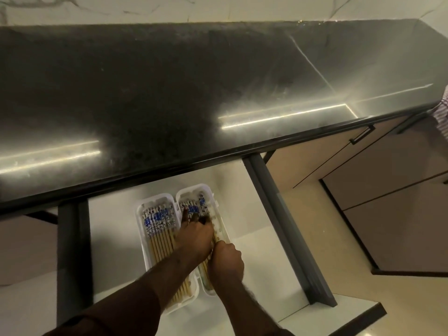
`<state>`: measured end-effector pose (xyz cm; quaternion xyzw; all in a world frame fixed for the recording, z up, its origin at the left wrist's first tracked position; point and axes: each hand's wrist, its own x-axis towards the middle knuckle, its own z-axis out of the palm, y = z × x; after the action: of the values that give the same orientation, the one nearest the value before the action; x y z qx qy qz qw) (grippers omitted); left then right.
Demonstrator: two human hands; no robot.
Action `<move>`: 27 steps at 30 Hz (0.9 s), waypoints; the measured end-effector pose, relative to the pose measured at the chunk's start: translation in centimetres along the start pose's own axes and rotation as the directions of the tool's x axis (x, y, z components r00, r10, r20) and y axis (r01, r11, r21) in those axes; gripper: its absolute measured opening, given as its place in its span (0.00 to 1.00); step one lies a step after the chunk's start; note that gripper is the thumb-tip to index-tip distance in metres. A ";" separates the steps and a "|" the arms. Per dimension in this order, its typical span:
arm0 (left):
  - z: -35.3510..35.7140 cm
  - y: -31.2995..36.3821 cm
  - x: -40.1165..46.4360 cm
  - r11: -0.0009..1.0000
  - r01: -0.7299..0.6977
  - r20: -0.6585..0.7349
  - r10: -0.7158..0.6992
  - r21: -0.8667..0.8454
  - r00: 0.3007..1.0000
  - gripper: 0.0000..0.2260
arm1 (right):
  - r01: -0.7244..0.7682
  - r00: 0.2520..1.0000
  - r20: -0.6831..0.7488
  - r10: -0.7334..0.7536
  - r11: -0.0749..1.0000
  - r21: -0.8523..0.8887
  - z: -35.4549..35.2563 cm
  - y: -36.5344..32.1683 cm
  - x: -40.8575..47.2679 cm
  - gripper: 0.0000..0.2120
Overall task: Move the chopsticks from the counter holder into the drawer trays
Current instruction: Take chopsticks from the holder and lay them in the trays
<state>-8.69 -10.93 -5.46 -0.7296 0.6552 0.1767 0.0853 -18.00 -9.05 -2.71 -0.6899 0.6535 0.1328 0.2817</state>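
Observation:
Two white trays lie side by side in the open drawer [116, 238]. The left tray [141, 238] is packed with several wooden chopsticks [157, 229] with blue and white patterned tops. The right tray [211, 192] holds several more of these chopsticks [194, 207]. My left hand [194, 236] rests flat over the chopsticks in the right tray, fingers spread. My right hand [226, 260] is closed around the lower ends of chopsticks in that tray. No holder shows on the counter.
The dark polished countertop [194, 93] overhangs the back of the drawer. Grey drawer rails [286, 226] run along both sides. Closed cabinet fronts with a dark handle [362, 134] stand to the right. A striped cloth [442, 112] shows at the right edge.

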 end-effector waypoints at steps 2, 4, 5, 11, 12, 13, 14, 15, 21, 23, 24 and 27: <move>0.3 -0.2 0.1 1.000 -0.008 -0.004 0.009 0.013 1.000 0.24 | 0.025 1.000 0.004 -0.025 0.999 -0.022 -0.1 0.0 -0.1 0.11; 0.5 -0.4 0.1 0.998 -0.030 -0.002 0.031 0.054 1.000 0.28 | 0.044 0.999 0.009 -0.043 0.998 -0.039 -0.2 -0.1 -0.1 0.11; 0.5 -0.4 0.1 0.996 -0.043 0.005 0.043 0.074 0.999 0.28 | 0.048 0.999 0.010 -0.048 0.998 -0.049 -0.3 -0.1 -0.1 0.11; 0.1 -0.2 -0.1 0.991 -0.059 0.049 0.054 0.122 0.997 0.28 | 0.059 0.997 0.059 -0.056 0.997 -0.049 -0.8 -0.2 0.1 0.13; 0.0 -0.1 -0.1 0.991 -0.055 0.061 0.048 0.123 0.997 0.28 | 0.057 0.995 0.079 -0.054 0.998 -0.036 -1.1 0.0 0.1 0.14; -0.1 0.0 -0.1 0.991 -0.052 0.073 0.043 0.126 0.996 0.29 | 0.052 0.993 0.104 -0.050 0.999 -0.016 -1.2 0.1 0.1 0.16; -0.3 0.0 -0.1 0.990 -0.051 0.083 0.040 0.135 0.996 0.29 | 0.049 0.991 0.124 -0.049 0.999 0.000 -1.4 0.3 0.2 0.17; -0.3 0.1 -0.1 0.988 -0.050 0.088 0.037 0.146 0.995 0.30 | 0.052 0.990 0.131 -0.052 0.999 0.006 -1.5 0.4 0.1 0.18; -0.2 0.0 0.2 0.984 -0.040 0.076 0.028 0.173 0.997 0.34 | 0.091 0.991 0.104 -0.084 0.994 -0.060 -1.2 0.1 0.2 0.19; -0.3 0.0 0.2 0.981 -0.047 0.085 0.031 0.188 0.996 0.33 | 0.097 0.990 0.110 -0.089 0.992 -0.075 -1.1 0.2 0.2 0.18; -0.3 0.0 0.3 0.979 -0.050 0.094 0.032 0.199 0.995 0.33 | 0.108 0.989 0.111 -0.097 0.990 -0.093 -1.0 0.2 0.3 0.17; -0.5 0.1 0.3 0.976 -0.053 0.117 0.029 0.211 0.993 0.33 | 0.117 0.987 0.120 -0.106 0.989 -0.088 -0.9 0.5 0.1 0.20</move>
<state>-8.69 -11.41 -5.14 -0.6912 0.6794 0.1480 0.1968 -18.64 -9.64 -2.21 -0.7291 0.5896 0.1872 0.2929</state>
